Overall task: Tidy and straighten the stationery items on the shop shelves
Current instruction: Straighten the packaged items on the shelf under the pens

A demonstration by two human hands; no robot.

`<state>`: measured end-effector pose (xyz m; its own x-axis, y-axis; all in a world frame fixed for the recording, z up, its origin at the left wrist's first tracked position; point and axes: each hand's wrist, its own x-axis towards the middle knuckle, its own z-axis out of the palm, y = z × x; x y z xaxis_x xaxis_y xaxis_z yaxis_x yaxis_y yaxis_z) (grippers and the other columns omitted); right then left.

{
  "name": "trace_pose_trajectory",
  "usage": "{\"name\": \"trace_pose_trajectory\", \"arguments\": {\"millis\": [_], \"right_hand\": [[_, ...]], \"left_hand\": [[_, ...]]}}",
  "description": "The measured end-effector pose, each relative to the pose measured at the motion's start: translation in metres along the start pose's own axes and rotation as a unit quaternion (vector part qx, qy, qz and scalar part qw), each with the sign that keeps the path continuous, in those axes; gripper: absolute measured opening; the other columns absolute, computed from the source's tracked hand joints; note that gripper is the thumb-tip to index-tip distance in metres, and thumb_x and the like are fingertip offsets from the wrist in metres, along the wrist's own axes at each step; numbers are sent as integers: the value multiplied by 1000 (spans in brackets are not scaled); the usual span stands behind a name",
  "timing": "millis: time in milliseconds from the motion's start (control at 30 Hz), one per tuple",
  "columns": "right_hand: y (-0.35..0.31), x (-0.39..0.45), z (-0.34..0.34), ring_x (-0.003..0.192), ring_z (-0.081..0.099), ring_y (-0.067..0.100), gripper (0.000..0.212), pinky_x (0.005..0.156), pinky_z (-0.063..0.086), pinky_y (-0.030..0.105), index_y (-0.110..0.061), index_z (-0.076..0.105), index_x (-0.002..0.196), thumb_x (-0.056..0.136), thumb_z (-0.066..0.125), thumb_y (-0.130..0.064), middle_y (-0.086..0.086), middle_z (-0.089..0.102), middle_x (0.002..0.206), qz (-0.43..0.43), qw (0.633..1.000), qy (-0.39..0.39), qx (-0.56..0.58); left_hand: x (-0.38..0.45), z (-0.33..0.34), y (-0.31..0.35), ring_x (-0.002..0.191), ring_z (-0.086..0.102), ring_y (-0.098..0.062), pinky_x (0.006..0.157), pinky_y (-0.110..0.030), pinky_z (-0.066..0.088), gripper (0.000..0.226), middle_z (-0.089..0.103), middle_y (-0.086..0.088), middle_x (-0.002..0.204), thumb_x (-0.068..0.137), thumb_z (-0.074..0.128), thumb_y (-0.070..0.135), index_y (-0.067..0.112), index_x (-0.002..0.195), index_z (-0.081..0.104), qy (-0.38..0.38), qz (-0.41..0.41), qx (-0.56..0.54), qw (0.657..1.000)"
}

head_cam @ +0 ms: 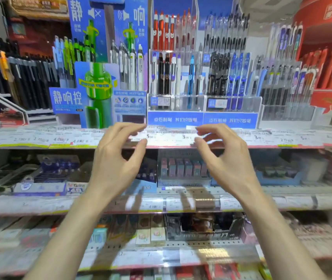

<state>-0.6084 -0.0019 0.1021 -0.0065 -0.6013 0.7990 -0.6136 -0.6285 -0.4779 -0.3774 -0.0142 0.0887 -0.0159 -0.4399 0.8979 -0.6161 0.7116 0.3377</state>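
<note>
Both hands are raised in front of the top shelf's price strip [167, 138]. My left hand [118, 156] has its fingers curved and apart and holds nothing. My right hand [224, 156] mirrors it, open and empty. Just beyond the fingertips stand two clear acrylic pen racks with blue fronts, the left rack [175, 119] and the right rack [231, 120], filled with upright pens. A blue cardboard pen display [100, 77] with green and white pens stands to their left.
Black pens [19, 73] fill a rack at the far left. A red display [331, 73] with red pens is at the far right. Lower shelves hold eraser boxes [183, 168], correction tape packs [60, 166] and a black carton [203, 229].
</note>
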Motion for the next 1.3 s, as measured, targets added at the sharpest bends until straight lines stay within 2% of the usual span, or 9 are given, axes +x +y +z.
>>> {"name": "trace_pose_trajectory", "arguments": {"millis": [200,333,467,567,700,900,1033,1200,1300], "right_hand": [[43,-71,-9,91,64,5,14,78,49,15,-29,69,103,94,65,-20,-18,69,99,88,996,-17,11],[84,-105,-10,86,65,4,13,78,52,29,-32,70,100,93,66,-21,-19,70,95,160,986,-33,-21],[115,-116,-19,85,65,4,12,79,55,40,-31,70,101,91,66,-25,-21,70,95,183,980,-39,-62],[130,-111,-22,82,65,4,11,79,55,40,-30,70,101,90,68,-29,-18,70,95,184,978,-47,-82],[142,-90,-19,86,64,4,13,79,53,33,-28,68,105,92,65,-29,-17,66,96,136,978,-96,-127],[142,-57,5,96,58,9,20,85,44,26,-23,67,111,94,61,-31,-11,63,101,55,958,-216,-181],[142,-50,22,102,57,14,26,89,44,28,-22,66,115,95,58,-37,-8,64,108,42,941,-275,-192],[142,-48,28,110,53,17,36,95,41,29,-21,63,124,96,54,-42,-4,61,114,43,930,-307,-197],[141,-45,29,106,51,15,33,91,39,27,-22,65,121,97,53,-42,-6,57,106,45,925,-324,-195]], "left_hand": [[-78,19,-19,92,64,-11,81,-29,52,24,64,8,104,92,65,15,22,114,67,-29,-137,-52,989],[-116,40,-32,88,65,-12,79,-32,54,22,65,11,106,93,66,23,32,113,66,-56,-234,-70,968],[-125,53,-33,95,59,5,80,-9,45,21,63,18,107,92,65,23,29,112,67,-74,-248,-35,965],[-120,60,-35,95,57,7,79,-5,41,19,62,18,104,92,65,24,29,110,67,-91,-225,-6,970],[-107,71,-39,88,57,-4,78,-26,46,23,58,14,100,92,60,31,26,113,66,-128,-142,50,980],[-87,94,-37,99,56,-15,75,-34,51,23,56,7,106,94,58,28,17,113,65,-222,-19,118,968],[-83,105,-38,102,54,-11,76,-26,47,24,57,11,111,94,57,31,21,114,63,-279,-1,159,947],[-79,113,-39,103,56,-16,84,-31,44,27,61,11,113,93,52,35,24,116,63,-314,2,199,928],[-78,115,-38,103,53,-17,86,-31,43,30,60,9,112,94,51,35,24,118,64,-316,-4,197,928]]}}
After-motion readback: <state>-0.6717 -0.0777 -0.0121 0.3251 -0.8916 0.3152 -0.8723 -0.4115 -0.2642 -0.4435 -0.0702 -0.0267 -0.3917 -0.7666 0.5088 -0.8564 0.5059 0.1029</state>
